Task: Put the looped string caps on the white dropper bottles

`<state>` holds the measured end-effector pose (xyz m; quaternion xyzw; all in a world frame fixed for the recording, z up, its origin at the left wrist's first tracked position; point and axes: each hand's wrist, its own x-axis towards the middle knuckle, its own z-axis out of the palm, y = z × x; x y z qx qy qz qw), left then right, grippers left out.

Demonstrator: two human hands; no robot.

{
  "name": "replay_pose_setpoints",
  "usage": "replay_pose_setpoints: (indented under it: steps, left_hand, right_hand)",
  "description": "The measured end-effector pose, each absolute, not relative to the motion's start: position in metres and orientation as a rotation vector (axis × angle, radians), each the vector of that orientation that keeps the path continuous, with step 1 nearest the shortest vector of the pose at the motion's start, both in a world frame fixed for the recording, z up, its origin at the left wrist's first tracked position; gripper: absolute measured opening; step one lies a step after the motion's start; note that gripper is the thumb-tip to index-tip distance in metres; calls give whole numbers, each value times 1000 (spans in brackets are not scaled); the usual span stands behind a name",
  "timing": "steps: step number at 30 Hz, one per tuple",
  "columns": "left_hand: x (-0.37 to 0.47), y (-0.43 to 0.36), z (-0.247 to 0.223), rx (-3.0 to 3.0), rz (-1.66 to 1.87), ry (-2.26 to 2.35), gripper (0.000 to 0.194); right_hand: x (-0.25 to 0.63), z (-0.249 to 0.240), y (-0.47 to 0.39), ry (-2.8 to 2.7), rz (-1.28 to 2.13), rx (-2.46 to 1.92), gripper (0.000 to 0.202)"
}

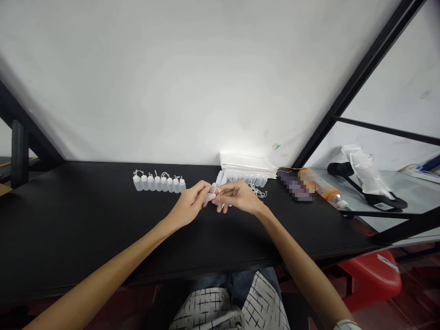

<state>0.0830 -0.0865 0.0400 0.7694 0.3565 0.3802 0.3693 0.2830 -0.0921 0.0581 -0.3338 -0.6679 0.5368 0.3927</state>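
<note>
Over the middle of the black table, my left hand (189, 205) is closed around a small translucent white plastic bottle (208, 197), tilted with its neck to the right. My right hand (242, 197) pinches at the neck end, where a thin white string (217, 189) loops up; its exact grip is partly hidden by the fingers. To the left stands a row of several similar bottles (158, 184), upright, with white strings about their necks. More small bottles (259, 181) lie behind my right hand, beside a loose bunch of white strings (258, 191).
A stack of white sheets (245, 162) rests against the wall. On the right are a blurred dark phone-like item (295, 187), an orange-labelled plastic bottle (325, 189) and a black object with a clear bag (367, 172). A red stool (374, 275) stands below, right.
</note>
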Motion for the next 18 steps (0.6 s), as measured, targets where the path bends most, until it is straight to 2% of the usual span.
replay_pose_setpoints:
  steps: [9, 18]
  left_hand:
    - [83, -90, 44, 2063, 942, 943, 24]
    - [83, -93, 46, 2247, 874, 958, 22]
  right_hand:
    - [283, 55, -91, -1655, 1437, -835, 30]
    - [281, 52, -89, -1670, 1455, -874, 23]
